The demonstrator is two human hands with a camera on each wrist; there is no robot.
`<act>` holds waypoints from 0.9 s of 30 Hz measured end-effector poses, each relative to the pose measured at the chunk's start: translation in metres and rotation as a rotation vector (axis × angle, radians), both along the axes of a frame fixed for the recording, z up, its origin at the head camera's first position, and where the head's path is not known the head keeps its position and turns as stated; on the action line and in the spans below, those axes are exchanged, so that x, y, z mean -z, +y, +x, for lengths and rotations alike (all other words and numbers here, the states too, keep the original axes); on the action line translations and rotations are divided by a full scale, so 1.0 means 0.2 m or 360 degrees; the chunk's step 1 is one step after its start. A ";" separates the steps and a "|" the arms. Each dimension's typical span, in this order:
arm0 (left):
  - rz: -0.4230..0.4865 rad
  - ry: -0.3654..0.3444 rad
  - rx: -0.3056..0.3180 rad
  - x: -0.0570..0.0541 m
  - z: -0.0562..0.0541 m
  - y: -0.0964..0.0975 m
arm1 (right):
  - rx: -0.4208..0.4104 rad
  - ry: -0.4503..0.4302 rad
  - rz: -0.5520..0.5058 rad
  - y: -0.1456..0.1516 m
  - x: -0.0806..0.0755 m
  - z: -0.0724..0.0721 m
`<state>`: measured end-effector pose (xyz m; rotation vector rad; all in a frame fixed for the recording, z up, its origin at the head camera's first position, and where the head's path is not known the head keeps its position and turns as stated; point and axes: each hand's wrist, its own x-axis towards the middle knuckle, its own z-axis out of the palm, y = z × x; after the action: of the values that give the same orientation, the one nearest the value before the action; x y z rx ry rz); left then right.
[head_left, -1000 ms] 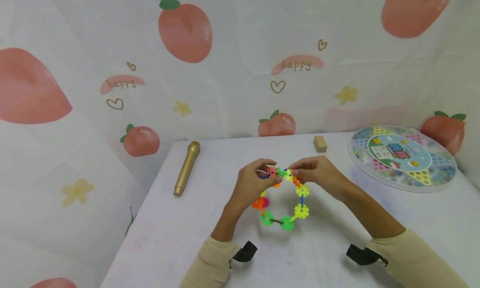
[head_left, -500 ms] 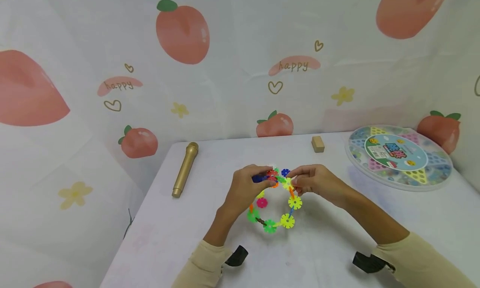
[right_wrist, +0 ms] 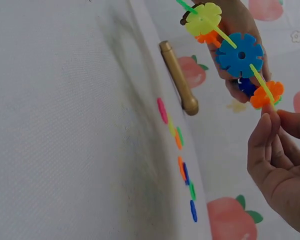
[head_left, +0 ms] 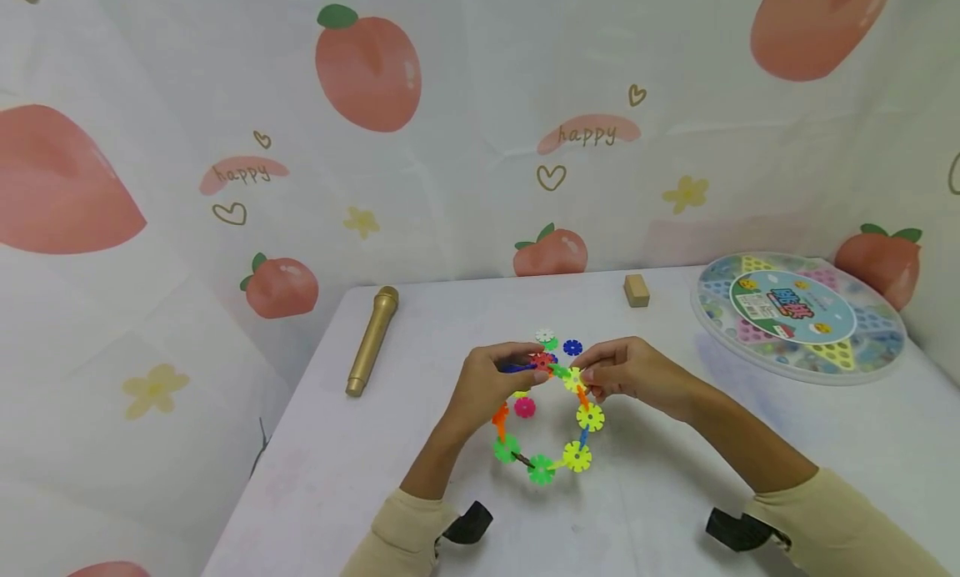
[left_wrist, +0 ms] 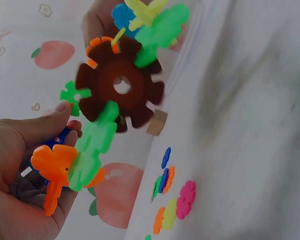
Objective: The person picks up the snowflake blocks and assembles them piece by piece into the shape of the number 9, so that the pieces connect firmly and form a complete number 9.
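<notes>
Both hands hold a chain of colourful notched snowflake discs, plugged edge to edge into a loop, above the table in the head view. My left hand (head_left: 480, 389) grips its upper left part, near a red disc (head_left: 542, 361). At the upper right, my right hand (head_left: 633, 377) pinches a yellow disc (head_left: 573, 380) between thumb and fingers. Yellow and green discs (head_left: 541, 470) hang at the loop's lower side. In the left wrist view, a brown disc (left_wrist: 100, 87) joins green ones close to the camera. The right wrist view shows a blue disc (right_wrist: 231, 59) beside the fingertips.
Loose discs lie on the table behind and inside the loop, among them a blue one (head_left: 572, 347), a white one (head_left: 545, 335) and a magenta one (head_left: 525, 407). A gold toy microphone (head_left: 372, 341), a wooden block (head_left: 637, 291) and a round game board (head_left: 806, 364) lie farther back.
Both hands have come down toward me with the loop, whose lower end has swung left. Loose white and blue discs behind the hands have come into sight. Both hands keep their hold.
</notes>
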<state>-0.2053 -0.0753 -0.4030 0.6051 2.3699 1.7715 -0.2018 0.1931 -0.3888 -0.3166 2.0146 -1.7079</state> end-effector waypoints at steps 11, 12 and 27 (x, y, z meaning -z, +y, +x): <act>0.0007 -0.0128 -0.0047 0.01 0.02 -0.02 | -0.0120 0.0084 0.0087 0.02 0.02 -0.05; 0.0001 -0.0134 -0.0049 0.01 0.02 -0.03 | -0.0112 0.0107 0.0110 0.03 0.03 -0.06; 0.0022 -0.0237 -0.0086 0.01 0.05 -0.03 | 0.0132 0.0387 0.0474 0.05 0.13 -0.32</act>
<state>-0.1943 -0.0810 -0.4043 0.3996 2.2965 1.7885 -0.2654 0.2029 -0.4154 -0.3564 2.4527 -1.4432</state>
